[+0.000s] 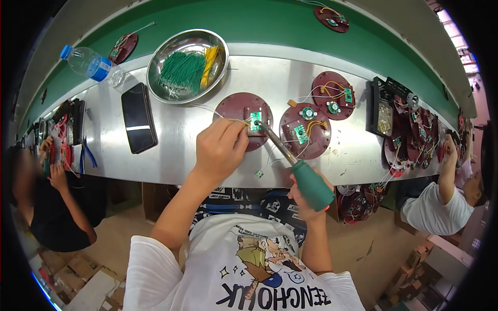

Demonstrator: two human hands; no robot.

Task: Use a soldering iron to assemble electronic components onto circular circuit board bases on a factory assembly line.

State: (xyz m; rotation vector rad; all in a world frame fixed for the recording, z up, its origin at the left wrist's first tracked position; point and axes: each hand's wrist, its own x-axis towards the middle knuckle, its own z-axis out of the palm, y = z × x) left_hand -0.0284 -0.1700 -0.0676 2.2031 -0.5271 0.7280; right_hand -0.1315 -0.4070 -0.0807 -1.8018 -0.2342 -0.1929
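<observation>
Shirt (270, 249): white, short-sleeved and cartoon-printed, closest to us.
Right hand (305, 208): we have its fingers clamped round the handle of a green-handled, metal-barrelled soldering iron (295, 168).
Wired piece: a tiny green square board (259, 174) lies near our edge of the brushed-metal counter (187, 166).
Left hand (220, 147): we have its fingers bunched together at a thin yellow wire (237, 121); we cannot tell whether they pinch it.
Work in hand: a small green rectangular circuit board (255, 116) sits on the raised block of a dark-red round disc (233, 103), just beyond our left fingers; the iron's tip is at the board, contact too fine to tell.
Neighbours to our right: a second dark-red disc (319, 147), wired, and a third wired disc (321, 80) just beyond it.
Phone to our left: a black rectangular phone (139, 119), flat.
Bowl: round, shiny steel bowl (179, 42) holding green wires (181, 70) beside yellow wires (210, 65).
Bottle: clear plastic, blue-capped bottle (85, 62), on its side.
Far strip: long green surface (259, 26), carrying another dark-red disc (324, 20).
</observation>
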